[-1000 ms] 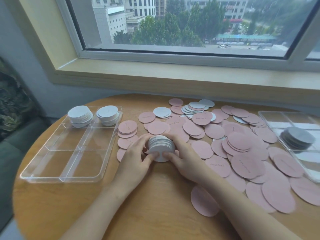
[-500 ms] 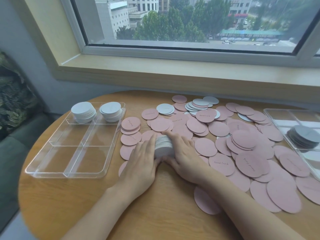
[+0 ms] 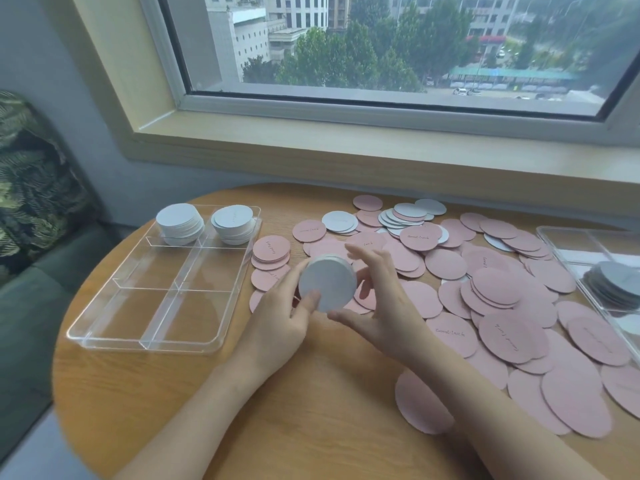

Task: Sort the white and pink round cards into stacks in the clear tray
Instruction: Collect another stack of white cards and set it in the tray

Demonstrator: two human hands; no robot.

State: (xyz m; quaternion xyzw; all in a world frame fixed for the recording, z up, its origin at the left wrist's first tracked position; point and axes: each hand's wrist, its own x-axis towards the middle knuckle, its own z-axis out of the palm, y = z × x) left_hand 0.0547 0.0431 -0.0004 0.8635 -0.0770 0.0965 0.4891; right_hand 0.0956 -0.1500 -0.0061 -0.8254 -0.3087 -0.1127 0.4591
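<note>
My left hand (image 3: 277, 317) grips a thick stack of white round cards (image 3: 327, 284), lifted off the table and tilted toward me, thumb on its face. My right hand (image 3: 381, 299) is beside the stack with fingers spread and relaxed, its thumb just below the stack's edge. The clear tray (image 3: 152, 344) lies to the left, with two white stacks (image 3: 180, 223) (image 3: 233, 223) in its two far compartments; the other compartments hold nothing. Several loose pink cards (image 3: 502, 289) cover the table's right half, with some white cards (image 3: 405, 216) mixed in at the back.
A second clear tray (image 3: 554, 237) at the right edge holds a fanned stack of grey-white cards (image 3: 616, 282). The round wooden table (image 3: 311, 410) sits under a window sill. A patterned cushion (image 3: 31, 188) and a sofa are on the left.
The white stack was squared on edge on the table between both hands. Now my left hand has lifted and tilted it, and my right hand has let go and spread its fingers.
</note>
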